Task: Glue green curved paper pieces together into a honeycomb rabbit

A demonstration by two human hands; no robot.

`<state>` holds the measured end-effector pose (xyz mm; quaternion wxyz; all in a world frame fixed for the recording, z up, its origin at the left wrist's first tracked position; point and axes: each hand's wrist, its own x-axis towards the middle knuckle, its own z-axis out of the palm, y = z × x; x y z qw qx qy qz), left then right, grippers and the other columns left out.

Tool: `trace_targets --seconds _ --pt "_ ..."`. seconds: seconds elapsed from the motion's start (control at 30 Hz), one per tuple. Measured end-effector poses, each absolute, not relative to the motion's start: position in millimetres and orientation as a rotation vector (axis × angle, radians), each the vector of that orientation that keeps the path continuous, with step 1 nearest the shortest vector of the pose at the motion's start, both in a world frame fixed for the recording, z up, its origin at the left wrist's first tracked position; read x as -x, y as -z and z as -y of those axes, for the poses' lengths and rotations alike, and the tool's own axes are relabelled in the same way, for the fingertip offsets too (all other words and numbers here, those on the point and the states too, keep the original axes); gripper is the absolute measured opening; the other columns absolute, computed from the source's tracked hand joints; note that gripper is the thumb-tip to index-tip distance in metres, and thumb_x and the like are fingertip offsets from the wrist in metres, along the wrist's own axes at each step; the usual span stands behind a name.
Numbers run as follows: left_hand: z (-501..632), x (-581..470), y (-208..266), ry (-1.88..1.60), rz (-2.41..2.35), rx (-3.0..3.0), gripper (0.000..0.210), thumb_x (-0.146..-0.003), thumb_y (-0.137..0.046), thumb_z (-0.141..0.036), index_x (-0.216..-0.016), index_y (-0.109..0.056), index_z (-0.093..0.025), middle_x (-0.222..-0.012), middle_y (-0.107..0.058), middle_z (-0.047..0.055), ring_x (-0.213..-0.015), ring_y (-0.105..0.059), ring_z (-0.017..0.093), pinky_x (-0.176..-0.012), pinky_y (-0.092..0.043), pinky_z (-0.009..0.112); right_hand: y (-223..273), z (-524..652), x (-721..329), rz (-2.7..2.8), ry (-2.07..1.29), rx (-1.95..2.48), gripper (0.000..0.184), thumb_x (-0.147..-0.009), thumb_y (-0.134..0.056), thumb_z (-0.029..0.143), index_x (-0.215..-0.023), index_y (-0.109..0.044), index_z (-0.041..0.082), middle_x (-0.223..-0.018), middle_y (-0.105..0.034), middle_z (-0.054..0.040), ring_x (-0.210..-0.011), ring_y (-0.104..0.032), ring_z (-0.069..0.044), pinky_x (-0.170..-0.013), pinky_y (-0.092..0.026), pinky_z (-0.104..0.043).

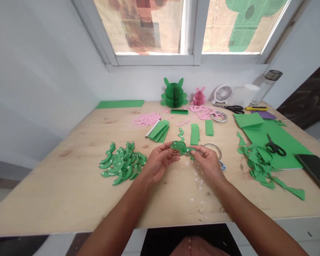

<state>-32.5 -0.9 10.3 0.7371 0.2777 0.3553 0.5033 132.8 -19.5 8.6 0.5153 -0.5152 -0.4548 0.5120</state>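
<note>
My left hand (161, 160) pinches one end of a wavy green paper piece (179, 146) held above the table. My right hand (206, 160) grips its other end, fingers closed on the curved strip. White marks, perhaps tape, show along the paper. Just beyond my fingers lies another wavy green strip (181, 134). To the left of my left hand sits a pile of green wavy paper cutouts (124, 161) with similar white marks. A roll of tape (216, 150) lies behind my right hand, with a small blue object (222, 165) beside it. Tiny white scraps dot the wood below my hands.
Green scraps (260, 167), black scissors (276, 147), a green sheet (285, 145) and a dark phone (316, 170) lie at right. Pink cutouts (148, 119) and folded green papers (158, 131) lie farther back. A green honeycomb paper figure (174, 94) and a white fan (222, 93) stand by the wall.
</note>
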Motion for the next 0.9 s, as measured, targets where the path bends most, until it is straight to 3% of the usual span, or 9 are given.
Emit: trace_targets --seconds 0.23,0.67,0.9 --pt "1.0 31.1 -8.9 -1.096 -0.779 -0.651 0.026 -0.058 -0.076 -0.009 -0.081 -0.064 -0.016 -0.076 -0.069 0.002 -0.059 -0.062 0.010 -0.059 -0.051 0.022 -10.7 21.4 -132.2 1.094 -1.246 1.175 0.024 -0.072 -0.065 0.034 -0.089 -0.071 0.017 -0.075 -0.073 -0.0056 -0.070 -0.068 -0.019 -0.065 -0.049 -0.028" --pt "0.8 26.0 -10.0 -1.268 -0.861 -0.785 0.019 -0.055 -0.078 -0.022 -0.067 -0.068 -0.013 -0.058 -0.065 0.002 -0.054 -0.058 0.012 -0.053 -0.046 0.023 -7.4 20.9 -131.5 1.112 -1.270 1.149 0.026 -0.073 -0.065 0.037 -0.089 -0.071 0.018 -0.075 -0.073 -0.0063 -0.072 -0.068 -0.021 -0.066 -0.049 -0.030" --pt "1.3 27.8 -10.4 -1.372 -0.973 -0.912 0.011 -0.060 -0.074 -0.022 -0.062 -0.066 -0.015 -0.061 -0.065 -0.001 -0.053 -0.055 0.009 -0.059 -0.045 0.022 -13.0 22.0 -135.2 1.217 -1.039 1.259 0.026 -0.077 -0.060 0.032 -0.099 -0.067 0.020 -0.096 -0.071 -0.0072 -0.092 -0.064 -0.024 -0.081 -0.047 -0.037"
